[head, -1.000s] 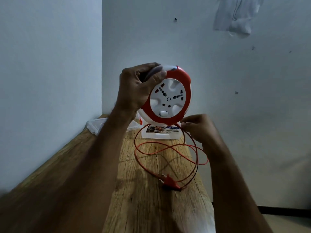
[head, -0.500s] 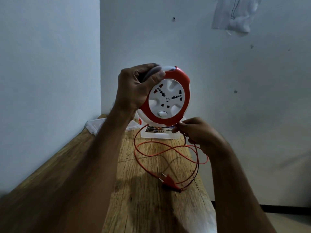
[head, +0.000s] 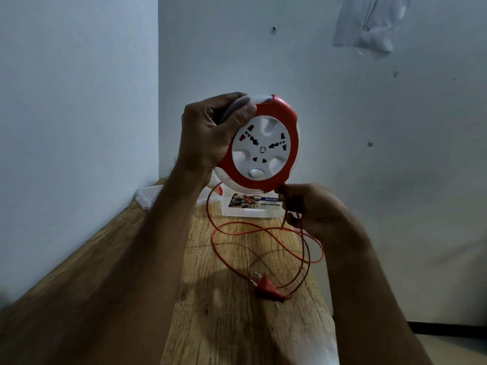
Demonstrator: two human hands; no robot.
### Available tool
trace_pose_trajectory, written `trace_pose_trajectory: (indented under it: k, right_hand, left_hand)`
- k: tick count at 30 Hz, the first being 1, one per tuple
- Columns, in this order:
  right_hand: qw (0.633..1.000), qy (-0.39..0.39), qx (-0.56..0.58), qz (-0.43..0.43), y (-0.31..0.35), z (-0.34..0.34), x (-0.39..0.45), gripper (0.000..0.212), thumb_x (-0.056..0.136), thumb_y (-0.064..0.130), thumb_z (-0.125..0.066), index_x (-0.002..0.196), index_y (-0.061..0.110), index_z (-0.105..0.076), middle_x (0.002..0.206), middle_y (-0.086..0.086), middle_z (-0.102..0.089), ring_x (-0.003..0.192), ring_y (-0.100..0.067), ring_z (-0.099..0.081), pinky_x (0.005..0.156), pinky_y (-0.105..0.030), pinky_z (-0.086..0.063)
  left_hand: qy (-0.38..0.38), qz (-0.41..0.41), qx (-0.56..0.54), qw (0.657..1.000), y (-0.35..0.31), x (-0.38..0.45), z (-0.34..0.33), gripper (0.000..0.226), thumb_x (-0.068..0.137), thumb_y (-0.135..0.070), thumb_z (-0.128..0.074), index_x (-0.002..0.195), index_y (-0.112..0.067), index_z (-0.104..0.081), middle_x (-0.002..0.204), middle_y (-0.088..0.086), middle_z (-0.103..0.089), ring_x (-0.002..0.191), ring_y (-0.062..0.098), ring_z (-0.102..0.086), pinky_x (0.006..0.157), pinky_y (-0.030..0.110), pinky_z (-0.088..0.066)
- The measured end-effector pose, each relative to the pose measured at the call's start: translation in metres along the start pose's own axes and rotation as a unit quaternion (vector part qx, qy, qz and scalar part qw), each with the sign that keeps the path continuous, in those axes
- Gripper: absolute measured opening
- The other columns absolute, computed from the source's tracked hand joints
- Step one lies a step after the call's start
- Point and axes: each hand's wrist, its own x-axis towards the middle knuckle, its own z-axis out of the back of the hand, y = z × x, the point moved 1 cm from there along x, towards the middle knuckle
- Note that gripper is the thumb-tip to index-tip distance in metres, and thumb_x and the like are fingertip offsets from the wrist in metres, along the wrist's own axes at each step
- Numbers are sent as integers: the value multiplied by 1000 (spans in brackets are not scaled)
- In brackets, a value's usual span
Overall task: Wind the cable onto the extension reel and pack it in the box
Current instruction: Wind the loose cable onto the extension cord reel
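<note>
The left hand (head: 210, 138) is wrapped around the white carry handle at the top left of the extension reel (head: 263, 146), thumb pressed over the front of the handle, holding the reel up in the air above the far end of the table, its face turned toward the person. That face is a white disc with several socket openings and a pale oval button near the bottom, ringed by a red rim.

Just below the reel's lower right edge, the right hand (head: 313, 209) pinches the red cable (head: 237, 230) between thumb and fingertips, right where the cable leaves the rim; its other fingers are curled in, with cable strands running down past them.

From there the cable drops to the wooden table (head: 216, 325) and lies in loose overlapping loops, some spilling just past the right edge. It ends in a red plug (head: 266, 287) lying flat on the wood, nearer than the loops, pins pointing left.

Behind the reel, at the far end of the table against the wall, stands the clear plastic box (head: 250, 209) with a printed label on its front. Its clear lid (head: 147, 197) lies to the far left in the corner.
</note>
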Motion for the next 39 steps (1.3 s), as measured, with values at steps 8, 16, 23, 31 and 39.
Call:
trace_pose_trajectory:
  k: [8,16,23,31,39]
  right_hand:
    - [996,-27,-48,74,1,-3,0,19,102,13,-53,93,14,-69,87,0,-70,90,-16,-59,74,-32,-44]
    - [962,-198,182,49,0,16,-2,16,100,19,-48,97,15,-63,97,-6,-66,106,-24,-64,92,-43,-48]
    - [929,-237,248,136,13,18,-10,26,99,43,-56,88,20,-57,82,-1,-66,89,-19,-64,89,-42,-45]
    - [936,-301,96,157,10,19,-6,20,93,20,-66,110,8,-65,107,-8,-69,101,-18,-63,90,-37,-49]
    - [945,-281,-37,163,7,7,-3,11,89,19,-69,80,16,-63,91,-10,-66,83,-18,-61,70,-38,-55]
  left_hand:
    - [7,4,-7,1000,1,0,0,19,96,-24,-66,114,-23,-67,108,-5,-74,95,14,-74,84,31,-62]
    - [-11,6,17,1000,5,1,6,18,95,-28,-67,113,-26,-68,106,-7,-74,93,12,-74,83,30,-62]
    - [-27,20,23,999,10,2,11,18,95,-31,-67,113,-25,-69,105,-7,-75,94,12,-74,84,32,-62]
    - [-26,21,17,999,8,2,10,18,96,-32,-67,113,-27,-69,106,-7,-75,94,11,-74,83,29,-62]
    - [-22,21,12,999,6,0,8,16,95,-31,-67,111,-29,-69,103,-9,-75,92,11,-75,82,29,-62]
